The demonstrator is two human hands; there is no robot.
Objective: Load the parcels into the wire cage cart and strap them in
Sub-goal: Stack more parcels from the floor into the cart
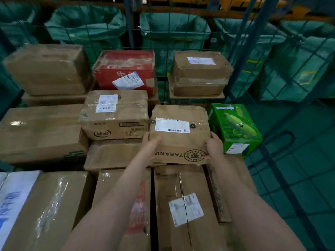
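1. Left hand (150, 146) and right hand (214, 146) grip the TARANIS carton's (179, 140) near corners, fingers curled round, likely to keep it level.
2. It is low over stacked parcels (116, 154) in the wire cage cart (253, 20), beside a green box (235, 129).

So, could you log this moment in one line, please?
left hand: grips TARANIS carton | right hand: grips same carton | neighbour: green box at right
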